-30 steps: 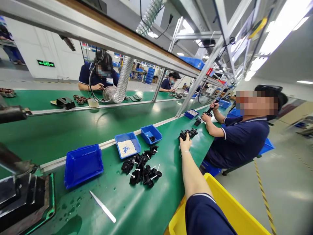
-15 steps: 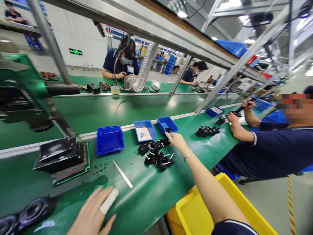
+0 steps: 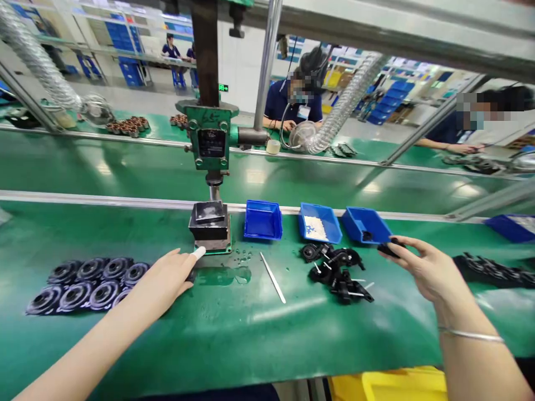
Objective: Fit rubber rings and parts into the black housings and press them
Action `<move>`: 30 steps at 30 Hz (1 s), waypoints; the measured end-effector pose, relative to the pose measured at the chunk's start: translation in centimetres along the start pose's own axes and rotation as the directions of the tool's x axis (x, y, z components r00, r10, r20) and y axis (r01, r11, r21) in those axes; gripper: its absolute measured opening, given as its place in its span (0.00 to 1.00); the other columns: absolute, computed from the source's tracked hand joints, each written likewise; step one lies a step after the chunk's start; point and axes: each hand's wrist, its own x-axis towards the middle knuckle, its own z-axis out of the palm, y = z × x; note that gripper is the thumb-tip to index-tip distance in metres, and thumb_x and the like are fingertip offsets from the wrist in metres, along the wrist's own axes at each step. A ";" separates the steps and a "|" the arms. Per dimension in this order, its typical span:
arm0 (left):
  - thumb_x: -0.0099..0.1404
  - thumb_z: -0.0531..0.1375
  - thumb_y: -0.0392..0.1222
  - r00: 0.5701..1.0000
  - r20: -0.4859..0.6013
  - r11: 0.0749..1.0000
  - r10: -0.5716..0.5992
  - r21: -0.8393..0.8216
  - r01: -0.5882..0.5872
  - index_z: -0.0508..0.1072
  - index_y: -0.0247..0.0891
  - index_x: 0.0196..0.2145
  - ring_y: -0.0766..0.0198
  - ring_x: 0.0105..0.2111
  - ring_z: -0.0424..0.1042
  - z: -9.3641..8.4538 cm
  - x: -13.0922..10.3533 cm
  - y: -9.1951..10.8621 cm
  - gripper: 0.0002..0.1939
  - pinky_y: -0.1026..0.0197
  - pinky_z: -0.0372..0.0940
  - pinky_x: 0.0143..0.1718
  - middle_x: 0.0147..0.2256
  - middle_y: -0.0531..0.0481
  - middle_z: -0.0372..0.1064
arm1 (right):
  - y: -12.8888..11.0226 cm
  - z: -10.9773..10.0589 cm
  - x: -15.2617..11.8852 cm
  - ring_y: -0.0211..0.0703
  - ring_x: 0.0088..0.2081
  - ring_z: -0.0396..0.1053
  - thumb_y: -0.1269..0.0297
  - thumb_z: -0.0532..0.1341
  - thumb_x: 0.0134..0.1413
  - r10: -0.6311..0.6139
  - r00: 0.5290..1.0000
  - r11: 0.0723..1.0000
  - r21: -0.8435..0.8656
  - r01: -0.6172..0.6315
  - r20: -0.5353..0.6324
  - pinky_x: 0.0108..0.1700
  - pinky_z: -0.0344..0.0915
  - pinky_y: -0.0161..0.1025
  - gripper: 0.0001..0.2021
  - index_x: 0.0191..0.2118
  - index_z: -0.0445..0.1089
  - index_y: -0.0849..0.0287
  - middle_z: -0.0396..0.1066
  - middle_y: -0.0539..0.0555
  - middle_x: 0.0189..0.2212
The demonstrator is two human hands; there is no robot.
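Note:
My left hand [image 3: 173, 275], one fingertip wrapped in white, reaches over the right end of two rows of round black parts [image 3: 90, 281]. Its fingers are bent, and a dark piece shows just beneath them. Pinched in my right hand [image 3: 422, 264] is a small black part [image 3: 392, 247], near the right blue bin [image 3: 364, 223]. Several black parts with white pins [image 3: 338, 270] lie in a pile left of my right hand. Between the hands a white stick [image 3: 272, 278] rests on the green table [image 3: 234, 340].
A press with a black block [image 3: 209, 220] stands behind my left hand. Beside it are a dark blue bin [image 3: 263, 220] and a bin of small white pieces [image 3: 320, 223]. More black parts [image 3: 493, 270] lie at right. A yellow crate [image 3: 401, 385] stands below the table edge.
The view has swung left. My left hand has moved forward to the round black parts. My right hand has drawn back from the right blue bin with a black part between its fingers.

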 end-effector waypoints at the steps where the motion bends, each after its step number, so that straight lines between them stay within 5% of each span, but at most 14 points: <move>1: 0.62 0.59 0.34 1.000 0.000 1.000 0.009 -0.026 -0.009 0.63 0.35 0.61 0.47 0.48 0.76 0.0 0.2 0.7 0.29 0.42 0.65 0.57 0.46 0.38 0.76 | -1.0 1.2 -1.4 0.54 0.35 0.78 0.49 0.73 0.42 -0.003 0.999 0.997 0.081 0.006 -0.038 0.39 0.74 0.49 0.12 0.33 0.77 0.45 0.76 0.57 0.37; 4: 0.64 0.61 0.35 0.996 0.007 0.979 0.091 -0.184 -0.088 0.64 0.42 0.61 0.50 0.45 0.76 0.7 0.4 3.1 0.28 0.50 0.71 0.48 0.46 0.42 0.75 | -3.9 7.4 -5.7 0.56 0.47 0.76 0.49 0.73 0.44 0.101 0.990 0.923 0.361 -0.132 0.103 0.53 0.72 0.56 0.17 0.39 0.77 0.51 0.74 0.57 0.51; 8: 0.66 0.62 0.41 0.992 -0.022 0.893 0.124 -0.433 -0.121 0.56 0.48 0.66 0.51 0.54 0.72 3.5 -0.2 5.8 0.33 0.51 0.70 0.54 0.56 0.44 0.70 | -6.1 16.7 -10.1 0.49 0.43 0.77 0.57 0.75 0.48 0.195 0.824 0.629 0.576 -0.521 0.532 0.52 0.73 0.53 0.13 0.38 0.76 0.55 0.77 0.55 0.47; 13: 0.67 0.62 0.46 0.997 -0.062 0.709 -0.050 -0.705 -0.008 0.47 0.51 0.69 0.51 0.64 0.62 6.6 -1.3 5.7 0.40 0.46 0.62 0.64 0.65 0.42 0.57 | -6.3 22.5 -11.8 0.40 0.37 0.77 0.60 0.74 0.50 0.185 0.685 0.457 0.555 -0.695 0.704 0.45 0.74 0.41 0.13 0.39 0.75 0.56 0.77 0.55 0.47; 18: 0.64 0.65 0.45 0.990 -0.033 0.474 -0.139 -0.880 0.037 0.51 0.44 0.67 0.53 0.58 0.69 7.5 -1.6 5.4 0.39 0.46 0.65 0.62 0.56 0.42 0.68 | -7.3 24.6 -12.5 0.41 0.39 0.75 0.60 0.74 0.50 0.160 0.722 0.606 0.511 -0.611 0.673 0.37 0.70 0.35 0.10 0.38 0.78 0.54 0.76 0.54 0.49; 20: 0.63 0.66 0.46 0.987 -0.021 0.434 -0.162 -0.899 0.052 0.55 0.43 0.65 0.52 0.57 0.71 7.6 -1.5 5.5 0.38 0.47 0.67 0.61 0.55 0.43 0.70 | -7.6 25.3 -13.1 0.44 0.45 0.74 0.61 0.74 0.50 0.095 0.749 0.700 0.491 -0.519 0.656 0.41 0.70 0.36 0.08 0.36 0.79 0.54 0.75 0.55 0.51; 24: 0.61 0.68 0.48 0.983 -0.001 0.424 -0.183 -0.902 0.078 0.59 0.43 0.62 0.51 0.56 0.72 8.0 -1.6 5.5 0.36 0.48 0.68 0.60 0.55 0.42 0.70 | -7.4 26.3 -14.0 0.49 0.54 0.69 0.62 0.73 0.51 -0.017 0.758 0.807 0.457 -0.374 0.652 0.55 0.67 0.45 0.07 0.37 0.81 0.53 0.73 0.56 0.51; 30: 0.62 0.68 0.48 0.986 -0.030 0.479 -0.162 -0.876 0.052 0.57 0.43 0.64 0.50 0.56 0.72 8.5 -1.9 5.2 0.37 0.46 0.69 0.58 0.56 0.41 0.69 | -7.2 26.3 -14.2 0.50 0.54 0.70 0.63 0.69 0.57 -0.186 0.727 0.932 0.354 -0.083 0.661 0.51 0.71 0.45 0.06 0.42 0.80 0.51 0.68 0.58 0.55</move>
